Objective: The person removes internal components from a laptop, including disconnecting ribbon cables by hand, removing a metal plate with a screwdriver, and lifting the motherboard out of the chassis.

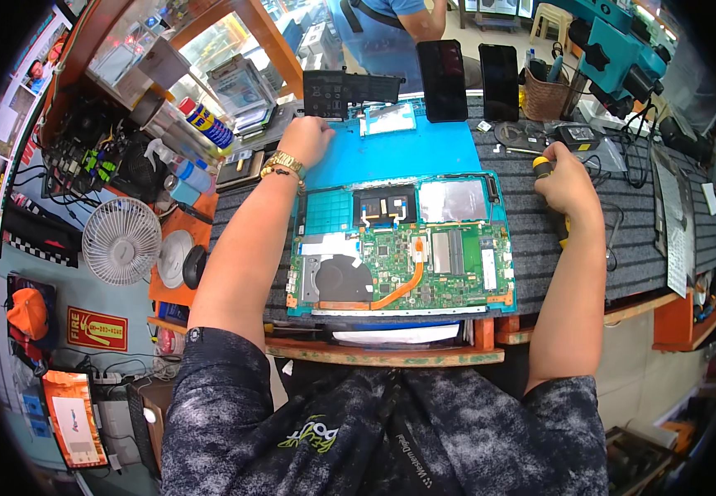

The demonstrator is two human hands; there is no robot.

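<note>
Striped dark-grey matting (643,244) covers the bench. Right hand (568,188): fingers closed around a yellow-and-black tool (542,167), right of the laptop. Left hand (308,140): fingers curled at the near edge of a black battery pack (325,93), far left; whether they pinch it cannot be told. Between the forearms lies the opened laptop base (382,263), a blue mat (440,149) beyond it; green circuitry is bared, a copper heat pipe (418,271) bending toward the dark fan (339,279), near left. Parts handling appears to be the step in hand; the next move would call for a sure hold, with tool and pack clear of the board.
</note>
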